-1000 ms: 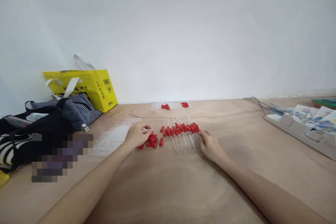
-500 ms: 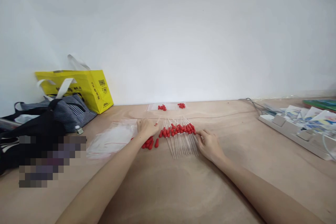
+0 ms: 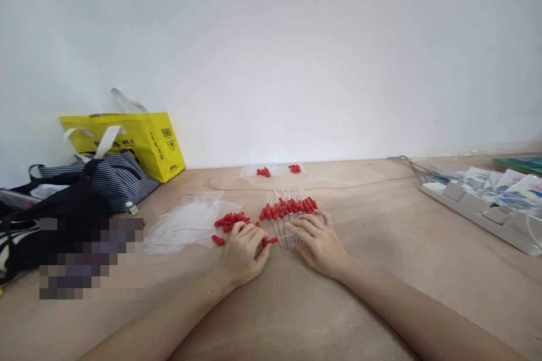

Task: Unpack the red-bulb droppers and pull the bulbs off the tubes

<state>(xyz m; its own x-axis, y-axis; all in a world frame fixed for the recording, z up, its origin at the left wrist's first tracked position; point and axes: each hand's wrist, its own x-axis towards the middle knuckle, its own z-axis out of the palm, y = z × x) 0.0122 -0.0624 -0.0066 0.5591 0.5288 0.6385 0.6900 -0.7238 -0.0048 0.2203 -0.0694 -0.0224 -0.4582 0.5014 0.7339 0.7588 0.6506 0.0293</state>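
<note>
My left hand point(image 3: 246, 252) pinches a red rubber dropper bulb point(image 3: 270, 242), its narrow end pointing right. My right hand point(image 3: 317, 241) has its fingers closed on a thin clear dropper tube point(image 3: 286, 236), lying crosswise with its left end close to that bulb; whether they touch I cannot tell. Behind the hands, droppers with red bulbs point(image 3: 292, 206) lie side by side in a row, their clear tubes pointing both away and toward me. My right hand covers part of the nearer tubes. A pile of loose red bulbs point(image 3: 231, 221) lies just beyond my left hand.
Clear zip bags point(image 3: 182, 227) are stacked at left. A filled bag with red bulbs point(image 3: 263, 172) lies by the wall. Farther left stand a yellow bag point(image 3: 163, 149) and a striped bag point(image 3: 116, 180). A white power strip point(image 3: 478, 217) with cables lies at right.
My left hand has come nearer and to the right, now with a red bulb in its fingers. My right hand has shifted left over the tubes and holds one.
</note>
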